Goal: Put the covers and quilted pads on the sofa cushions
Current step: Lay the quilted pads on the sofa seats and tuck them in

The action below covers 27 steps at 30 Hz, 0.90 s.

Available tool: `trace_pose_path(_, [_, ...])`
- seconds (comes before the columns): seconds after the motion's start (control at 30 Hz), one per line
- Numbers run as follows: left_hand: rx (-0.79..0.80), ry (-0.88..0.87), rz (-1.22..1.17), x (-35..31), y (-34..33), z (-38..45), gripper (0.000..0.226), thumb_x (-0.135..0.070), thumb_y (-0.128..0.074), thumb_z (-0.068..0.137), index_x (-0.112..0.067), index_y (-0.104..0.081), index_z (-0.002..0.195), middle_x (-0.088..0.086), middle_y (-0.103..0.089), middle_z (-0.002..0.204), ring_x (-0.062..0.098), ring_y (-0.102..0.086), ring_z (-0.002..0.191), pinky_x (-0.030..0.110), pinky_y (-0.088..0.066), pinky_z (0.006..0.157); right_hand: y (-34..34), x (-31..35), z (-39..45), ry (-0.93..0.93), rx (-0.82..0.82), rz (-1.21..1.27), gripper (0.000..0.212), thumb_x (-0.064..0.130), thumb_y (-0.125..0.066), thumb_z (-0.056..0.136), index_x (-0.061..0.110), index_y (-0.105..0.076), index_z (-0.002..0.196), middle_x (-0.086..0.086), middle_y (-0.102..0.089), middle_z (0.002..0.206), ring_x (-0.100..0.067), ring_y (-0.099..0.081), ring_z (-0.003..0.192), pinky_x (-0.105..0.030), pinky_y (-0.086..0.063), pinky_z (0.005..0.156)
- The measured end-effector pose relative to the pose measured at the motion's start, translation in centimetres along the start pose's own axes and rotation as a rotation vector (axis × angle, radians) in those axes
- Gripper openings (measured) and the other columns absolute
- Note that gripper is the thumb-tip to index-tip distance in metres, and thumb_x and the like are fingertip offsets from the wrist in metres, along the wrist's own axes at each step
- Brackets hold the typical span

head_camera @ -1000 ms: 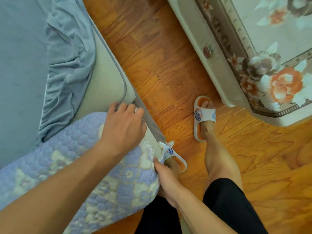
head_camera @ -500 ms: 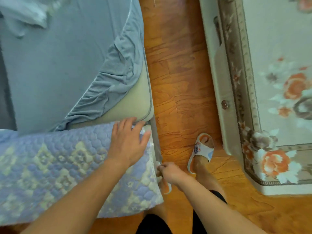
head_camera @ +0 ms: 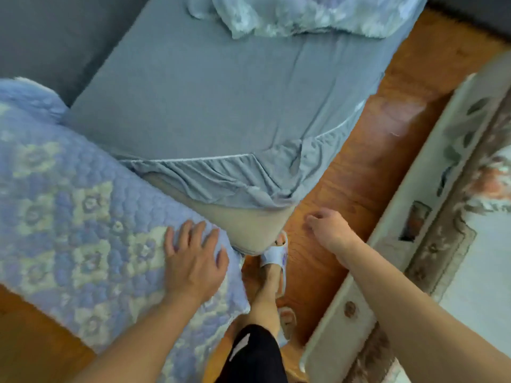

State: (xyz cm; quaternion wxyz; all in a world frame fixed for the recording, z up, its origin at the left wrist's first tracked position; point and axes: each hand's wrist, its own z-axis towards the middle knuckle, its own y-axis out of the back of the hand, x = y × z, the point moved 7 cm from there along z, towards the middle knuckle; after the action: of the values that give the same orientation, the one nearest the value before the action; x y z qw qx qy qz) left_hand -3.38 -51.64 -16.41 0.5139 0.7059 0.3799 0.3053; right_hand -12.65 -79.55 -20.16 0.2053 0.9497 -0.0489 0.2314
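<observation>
A blue quilted pad [head_camera: 83, 217] with pale floral patches covers the near sofa cushion at the left. My left hand [head_camera: 193, 258] lies flat on its right end, fingers spread. Beside it a second cushion [head_camera: 221, 106] wears a grey-blue elastic cover [head_camera: 235, 178] that is bunched along the near side, leaving a bare beige corner [head_camera: 254, 230]. My right hand [head_camera: 329, 230] hangs in the air over the floor, right of that corner, fingers loosely curled around nothing. Another quilted pad [head_camera: 304, 15] lies crumpled at the far end of the covered cushion.
A low table [head_camera: 387, 244] with a floral cloth [head_camera: 484, 189] stands at the right, leaving a narrow strip of wooden floor [head_camera: 359, 167]. My slippered feet [head_camera: 273, 255] stand in that strip. The dark grey sofa back [head_camera: 55, 37] is at the upper left.
My right hand let go of the pad's edge and rose to the right, above the floor. The left hand stays pressed on the pad. The view swung up, showing the whole covered cushion.
</observation>
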Motion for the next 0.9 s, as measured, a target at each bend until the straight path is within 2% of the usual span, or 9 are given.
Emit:
trace_pose_path(0.17, [0.101,0.006,-0.062,0.5,0.0,0.4,0.051,-0.046,-0.055,0.085,-0.016,-0.069,0.124,0.01,-0.059,0.137,0.037,-0.047,0.134,0.063,-0.022,0.115,-0.9,11.1,4.7,0.129,0.18,-0.238,0.018,0.018,-0.055,0.089,0.002,-0.064,0.088,-0.01,-0.068,0.08,-0.028,-0.062,0.077,-0.037,-0.049,0.072])
trace_pose_path(0.33, [0.241,0.2,-0.182,-1.9,0.8,4.4,0.032,-0.033,-0.046,0.075,-0.013,-0.069,0.084,0.012,-0.06,0.096,0.037,-0.056,0.099,0.054,-0.047,0.09,0.2,17.9,8.9,0.25,0.122,-0.762,0.029,0.026,-0.043,0.099,0.015,-0.064,0.116,-0.013,-0.067,0.114,-0.036,-0.06,0.107,-0.04,-0.049,0.091])
trace_pose_path(0.4, [0.256,0.381,-0.4,-3.6,1.0,7.6,0.034,-0.032,-0.045,0.08,-0.016,-0.066,0.102,0.007,-0.056,0.11,0.031,-0.055,0.107,0.046,-0.05,0.083,0.2,19.1,10.0,0.285,0.169,-0.855,0.032,0.022,-0.045,0.1,0.019,-0.06,0.129,-0.011,-0.064,0.126,-0.034,-0.057,0.116,-0.036,-0.046,0.095])
trace_pose_path(0.47, [0.312,0.612,-0.713,-5.5,-0.3,10.4,0.048,-0.032,-0.05,0.091,-0.021,-0.048,0.137,0.006,-0.042,0.142,0.027,-0.039,0.133,0.041,-0.041,0.105,0.3,19.6,11.5,0.304,0.246,-0.925,0.038,0.021,-0.046,0.1,0.021,-0.053,0.138,-0.007,-0.059,0.134,-0.03,-0.055,0.122,-0.031,-0.043,0.095])
trace_pose_path(0.57, [0.292,1.003,-1.064,-6.8,-2.4,12.7,0.063,-0.033,-0.054,0.095,-0.023,-0.03,0.153,0.009,-0.025,0.159,0.028,-0.019,0.148,0.042,-0.023,0.12,0.7,20.2,14.1,0.344,0.342,-1.089,0.039,0.023,-0.047,0.1,0.024,-0.051,0.138,-0.004,-0.055,0.131,-0.027,-0.056,0.12,-0.034,-0.046,0.097])
trace_pose_path(0.67, [0.226,1.339,-1.161,-7.5,-4.3,12.0,0.065,-0.033,-0.052,0.098,-0.022,-0.027,0.157,0.012,-0.019,0.163,0.033,-0.019,0.149,0.046,-0.022,0.12,0.8,21.4,16.5,0.426,0.476,-1.225,0.036,0.019,-0.051,0.094,0.027,-0.056,0.128,-0.002,-0.059,0.122,-0.023,-0.059,0.105,-0.033,-0.05,0.087])
trace_pose_path(0.73, [0.124,1.444,-1.133,-8.1,-4.9,12.2,0.065,-0.037,-0.052,0.098,-0.021,-0.028,0.157,0.014,-0.02,0.163,0.035,-0.019,0.149,0.048,-0.022,0.121,0.7,22.4,17.6,0.477,0.615,-1.289,0.033,0.018,-0.047,0.095,0.027,-0.057,0.125,0.0,-0.062,0.113,-0.021,-0.059,0.094,-0.032,-0.05,0.078])
trace_pose_path(0.83, [0.109,1.551,-1.07,-9.9,-5.2,13.5,0.071,-0.05,-0.048,0.098,-0.023,-0.022,0.158,0.013,-0.011,0.164,0.034,-0.01,0.15,0.052,-0.016,0.122,0.8,23.3,18.6,0.539,0.76,-1.369,0.028,0.015,-0.046,0.101,0.018,-0.056,0.127,-0.006,-0.064,0.118,-0.025,-0.061,0.104,-0.032,-0.049,0.088])
trace_pose_path(0.9, [0.099,1.675,-0.991,-10.7,-3.8,14.2,0.068,-0.056,-0.045,0.095,-0.026,-0.028,0.153,0.008,-0.012,0.161,0.034,-0.014,0.146,0.055,-0.023,0.117,1.2,23.3,19.2,0.536,0.739,-1.346,0.024,0.02,-0.048,0.1,0.021,-0.06,0.12,-0.005,-0.067,0.116,-0.023,-0.063,0.101,-0.035,-0.051,0.087])
